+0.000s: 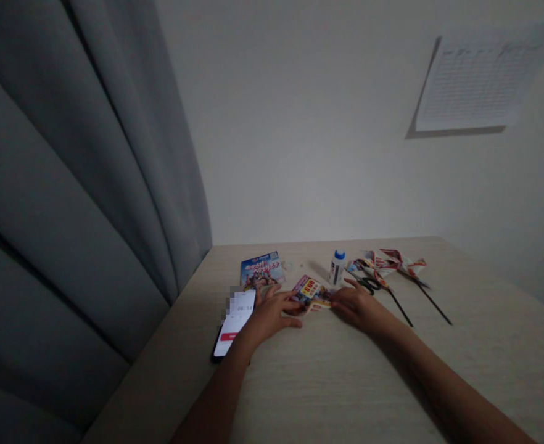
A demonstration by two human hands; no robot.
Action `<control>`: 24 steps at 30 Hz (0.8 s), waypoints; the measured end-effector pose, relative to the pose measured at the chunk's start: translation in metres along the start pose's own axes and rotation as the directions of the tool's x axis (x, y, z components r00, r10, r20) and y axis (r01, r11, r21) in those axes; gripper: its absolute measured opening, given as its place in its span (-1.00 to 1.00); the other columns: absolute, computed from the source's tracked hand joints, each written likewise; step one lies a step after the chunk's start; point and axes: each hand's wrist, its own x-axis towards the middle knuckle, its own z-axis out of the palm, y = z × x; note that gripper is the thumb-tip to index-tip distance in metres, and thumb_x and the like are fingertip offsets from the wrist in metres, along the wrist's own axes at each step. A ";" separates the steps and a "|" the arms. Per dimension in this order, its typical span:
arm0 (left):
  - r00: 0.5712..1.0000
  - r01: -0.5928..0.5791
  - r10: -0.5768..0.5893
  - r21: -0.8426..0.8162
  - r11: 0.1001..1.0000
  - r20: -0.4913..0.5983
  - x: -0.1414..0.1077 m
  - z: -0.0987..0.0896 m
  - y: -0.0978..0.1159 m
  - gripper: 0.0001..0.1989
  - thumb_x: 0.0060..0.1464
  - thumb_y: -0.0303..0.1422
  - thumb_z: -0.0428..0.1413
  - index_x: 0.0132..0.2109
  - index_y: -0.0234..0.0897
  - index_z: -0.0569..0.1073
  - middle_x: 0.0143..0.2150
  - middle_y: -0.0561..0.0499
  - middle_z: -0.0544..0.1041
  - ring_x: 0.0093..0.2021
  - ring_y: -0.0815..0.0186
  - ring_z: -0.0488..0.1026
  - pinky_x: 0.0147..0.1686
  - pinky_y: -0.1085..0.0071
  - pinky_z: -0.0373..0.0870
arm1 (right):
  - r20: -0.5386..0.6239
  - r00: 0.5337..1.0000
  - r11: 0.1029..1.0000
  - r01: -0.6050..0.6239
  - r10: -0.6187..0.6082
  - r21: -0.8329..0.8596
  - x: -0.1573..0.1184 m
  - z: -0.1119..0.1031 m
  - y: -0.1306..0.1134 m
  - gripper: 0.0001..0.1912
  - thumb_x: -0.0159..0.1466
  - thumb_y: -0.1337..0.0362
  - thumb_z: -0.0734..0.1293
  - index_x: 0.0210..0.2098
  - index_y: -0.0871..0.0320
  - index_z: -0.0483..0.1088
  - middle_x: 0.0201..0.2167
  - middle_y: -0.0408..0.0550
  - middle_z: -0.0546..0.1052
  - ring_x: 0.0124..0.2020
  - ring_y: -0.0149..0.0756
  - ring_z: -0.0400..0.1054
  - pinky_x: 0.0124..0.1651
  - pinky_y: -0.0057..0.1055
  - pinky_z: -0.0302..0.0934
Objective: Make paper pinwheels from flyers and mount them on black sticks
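A small folded piece of colourful printed paper (309, 291) lies on the table between my two hands. My left hand (274, 311) is spread at its left side, with fingertips touching the paper's edge. At the right edge of the paper, my right hand (354, 304) has its fingers pressed together on the paper. Just behind stands a glue bottle (337, 269) with a blue cap. Black-handled scissors (368, 284) lie behind my right hand, partly under paper pinwheels (395, 263) on dark sticks.
A lit phone (235, 325) lies left of my left forearm, on the pale wooden table (300, 382). Behind it is a blue printed leaflet (262, 269). A grey curtain (91, 154) hangs at the left, and a sheet (473, 83) is on the wall.
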 end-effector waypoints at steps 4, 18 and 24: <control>0.997 -0.004 0.004 -0.002 1.000 -0.075 0.002 0.003 0.003 -0.79 0.11 -0.09 0.20 -0.10 0.13 0.62 0.21 0.08 0.49 0.34 -0.02 0.16 0.32 -0.25 -0.49 | -0.093 0.992 0.996 -0.092 0.090 -0.017 0.003 0.005 -0.002 -0.71 0.44 0.20 0.12 -0.15 0.10 0.46 -0.20 -0.06 0.61 -0.08 -0.22 0.45 0.35 -0.03 -0.04; 0.953 0.050 -0.009 0.129 0.990 -0.304 0.005 0.019 0.019 -0.67 0.27 -0.29 0.08 0.16 -0.01 0.43 -0.02 0.05 0.57 0.10 0.19 0.39 0.34 -0.09 -0.19 | -0.191 0.966 0.969 -0.204 0.176 -0.137 0.007 0.020 -0.003 -0.74 0.37 0.28 0.21 -0.05 0.10 0.49 -0.16 0.00 0.57 -0.10 -0.20 0.43 0.10 -0.22 0.15; 0.959 0.021 0.023 0.152 0.988 -0.282 0.004 0.023 0.024 -0.76 0.31 -0.22 0.01 -0.06 -0.04 0.57 -0.09 0.05 0.55 0.06 0.20 0.39 0.35 -0.20 -0.34 | -0.175 0.962 0.961 -0.235 0.208 -0.149 0.007 0.017 -0.008 -0.77 0.34 0.24 0.26 -0.15 0.10 0.55 -0.19 -0.02 0.58 -0.12 -0.23 0.44 0.09 -0.28 0.14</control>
